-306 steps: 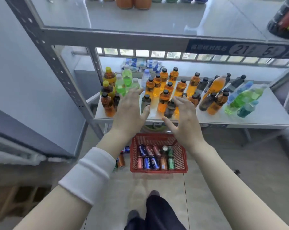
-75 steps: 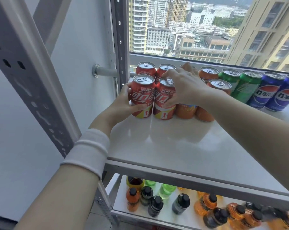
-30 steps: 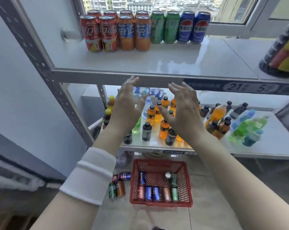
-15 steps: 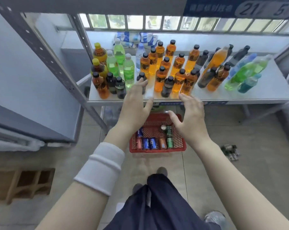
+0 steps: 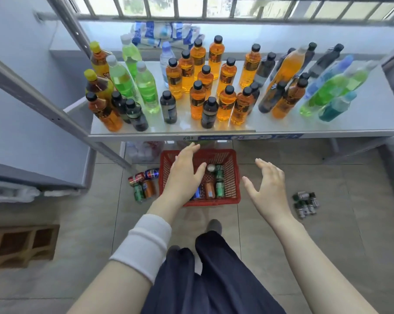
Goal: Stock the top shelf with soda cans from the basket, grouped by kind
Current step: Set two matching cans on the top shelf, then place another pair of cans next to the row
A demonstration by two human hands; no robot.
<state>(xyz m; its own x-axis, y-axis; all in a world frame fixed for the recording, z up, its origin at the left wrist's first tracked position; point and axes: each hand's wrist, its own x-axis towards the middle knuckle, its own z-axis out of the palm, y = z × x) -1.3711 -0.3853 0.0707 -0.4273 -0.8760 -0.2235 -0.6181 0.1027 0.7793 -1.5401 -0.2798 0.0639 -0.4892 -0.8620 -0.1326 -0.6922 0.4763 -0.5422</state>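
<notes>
A red plastic basket [image 5: 233,177] stands on the tiled floor below the shelf. Inside it lie several soda cans: green ones [image 5: 219,189], an orange one [image 5: 210,189] and a blue one partly hidden under my hand. My left hand [image 5: 183,175] hovers over the basket's left half with fingers straight and empty. My right hand [image 5: 267,189] is spread open just right of the basket, holding nothing. The top shelf is out of view.
The lower shelf [image 5: 361,123] carries several orange, green, dark and blue bottles. Loose cans [image 5: 144,184] lie on the floor left of the basket, and small dark bottles [image 5: 304,203] lie to the right. A grey upright [image 5: 44,103] slants at the left. My legs are below.
My view has dropped further toward the floor. Both empty hands have moved down from the shelf edge to the basket, the left one now over it.
</notes>
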